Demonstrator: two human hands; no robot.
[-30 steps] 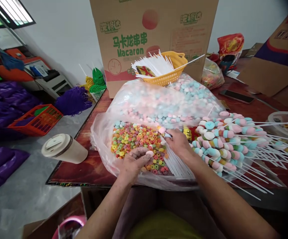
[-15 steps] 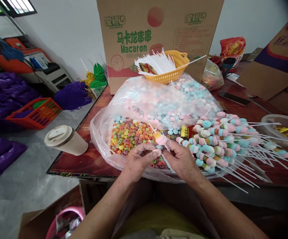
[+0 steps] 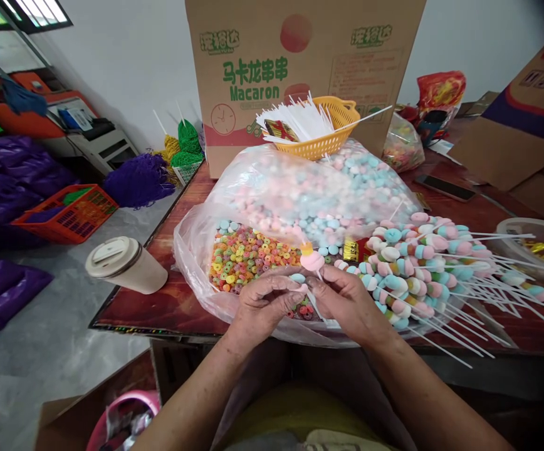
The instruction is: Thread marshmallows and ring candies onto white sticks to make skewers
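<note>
Left hand point(image 3: 263, 302) lightly pinches loose candies point(image 3: 297, 277); right hand point(image 3: 350, 302), fingers closed, grips a stick point(image 3: 319, 274). Centring and gentle pressure should prevent splitting.

- Looks like a small workshop or packing room
- Big printed carton point(image 3: 253, 144) standing on the worktable point(image 3: 159, 300)
- Pile of candy skewers point(image 3: 413, 269), basket of white sticks point(image 3: 321, 147)
- Purple sacks point(image 3: 13, 181) over by the wall
</note>
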